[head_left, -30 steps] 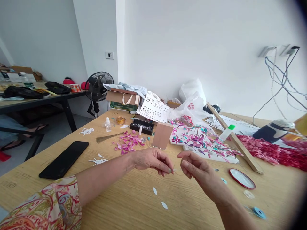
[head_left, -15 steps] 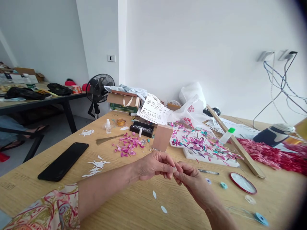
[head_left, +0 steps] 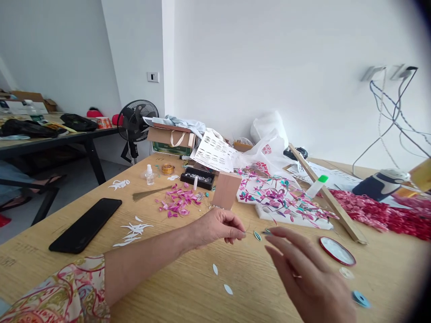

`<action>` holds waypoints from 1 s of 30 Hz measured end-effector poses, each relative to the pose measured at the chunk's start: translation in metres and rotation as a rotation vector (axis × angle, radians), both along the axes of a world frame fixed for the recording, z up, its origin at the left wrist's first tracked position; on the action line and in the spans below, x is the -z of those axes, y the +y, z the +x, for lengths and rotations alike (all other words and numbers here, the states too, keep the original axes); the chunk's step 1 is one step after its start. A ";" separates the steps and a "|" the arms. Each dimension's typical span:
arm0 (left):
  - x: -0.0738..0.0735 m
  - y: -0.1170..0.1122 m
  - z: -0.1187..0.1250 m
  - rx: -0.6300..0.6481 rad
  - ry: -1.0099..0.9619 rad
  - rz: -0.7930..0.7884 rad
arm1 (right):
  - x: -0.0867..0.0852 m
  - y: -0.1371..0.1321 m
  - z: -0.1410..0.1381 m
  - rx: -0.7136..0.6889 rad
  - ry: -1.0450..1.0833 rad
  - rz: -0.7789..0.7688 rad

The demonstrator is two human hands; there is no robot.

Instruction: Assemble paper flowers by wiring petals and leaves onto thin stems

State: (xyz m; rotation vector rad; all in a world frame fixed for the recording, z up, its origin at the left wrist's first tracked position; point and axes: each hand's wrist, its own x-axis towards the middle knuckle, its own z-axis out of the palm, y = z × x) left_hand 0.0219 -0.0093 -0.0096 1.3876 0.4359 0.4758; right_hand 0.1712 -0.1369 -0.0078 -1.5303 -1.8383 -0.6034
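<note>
We look down on a wooden worktable [head_left: 182, 287] that fills the lower half of the frame, with a darker-legged second table [head_left: 76, 137] at the left edge, loaded with bags and boxes. By size we come next to the black electric fan [head_left: 137, 120], left of upper centre, then to a crimson-and-pink fringed bundle [head_left: 370, 208] at the right and a spray of magenta and teal flowers [head_left: 279, 193] right of centre, in front of a white plastic bag [head_left: 269, 152]. Our right hand [head_left: 308, 264], at the lower right, is released, its fingers parted and the thumb well away from them; we see nothing gripped there. A black smartphone [head_left: 85, 226] lies at the lower left. Our left hand [head_left: 215, 228], near the centre, pinches thumb against fingertips on a fine strand [head_left: 248, 224], which shows thinly above the tips. Behind that hand stands a wooden block [head_left: 226, 190], with loose pink petals [head_left: 178, 201] to its left; at the lower right lies a red-rimmed disc [head_left: 337, 251]. Two white leaf-shaped pieces [head_left: 215, 269] rest at lower centre. Smallest, a green-edged leaf [head_left: 257, 235] appears between our two hands; whether it hangs or lies flat, we cannot tell.
</note>
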 end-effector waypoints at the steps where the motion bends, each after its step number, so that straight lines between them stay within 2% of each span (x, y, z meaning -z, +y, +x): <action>1: 0.000 -0.001 0.000 0.017 -0.003 -0.005 | 0.002 0.000 -0.001 -0.010 -0.097 -0.007; 3: -0.001 -0.003 0.000 0.054 -0.006 -0.030 | 0.008 0.003 -0.001 0.003 -0.246 -0.035; 6: -0.002 -0.005 0.000 0.103 0.021 -0.072 | 0.012 0.009 0.004 -0.008 -0.355 -0.025; 10: -0.002 -0.005 -0.002 0.157 0.046 -0.090 | 0.000 0.007 0.007 -0.124 -0.348 0.022; 14: -0.002 -0.003 0.000 0.204 0.081 -0.104 | -0.015 0.000 0.005 -0.246 -0.351 -0.117; 19: -0.001 -0.004 0.006 0.261 0.103 -0.091 | -0.017 -0.002 0.006 -0.264 -0.440 -0.146; 24: 0.003 -0.006 0.008 0.232 0.096 -0.051 | -0.004 -0.001 0.005 -0.197 -0.294 -0.207; 30: 0.009 -0.007 0.011 0.153 0.101 0.068 | 0.008 0.000 -0.009 -0.120 0.055 -0.186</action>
